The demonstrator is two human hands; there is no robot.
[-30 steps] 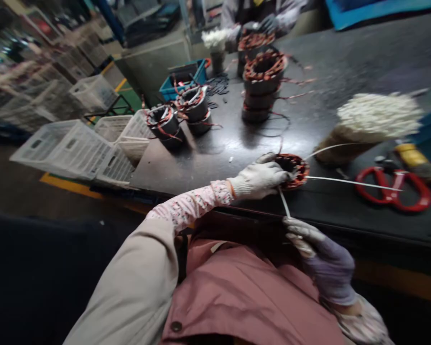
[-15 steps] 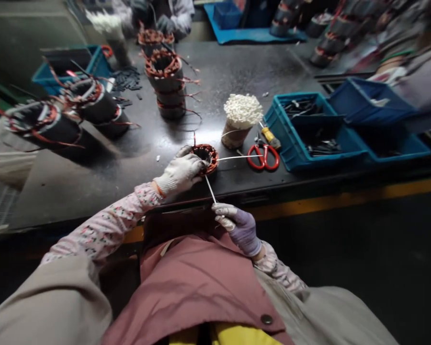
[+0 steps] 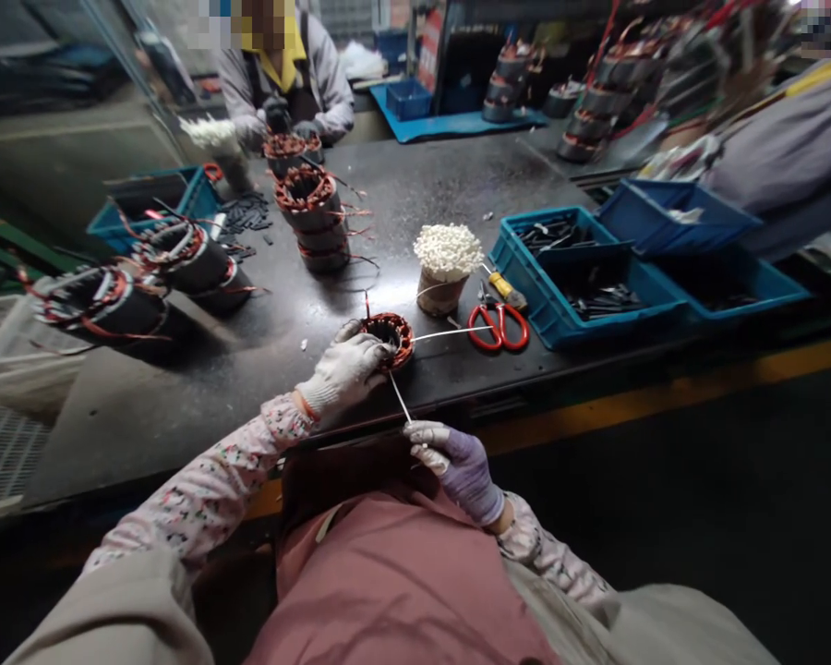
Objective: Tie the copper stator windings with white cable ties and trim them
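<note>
View swung rightward, copper-wound ring [image 3: 404, 334], reddish, round, dark-centred, white cord [image 3: 400, 397] straight

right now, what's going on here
A person's white-gloved left hand holds a copper-wound core on the bench. The right hand, in a purple and white glove, grips a white cord that runs straight from the core's near side. Red-handled scissors lie to the right, near a bundle of white strands. Across the bench, a co-worker's gloved hands are at another core.
</note>
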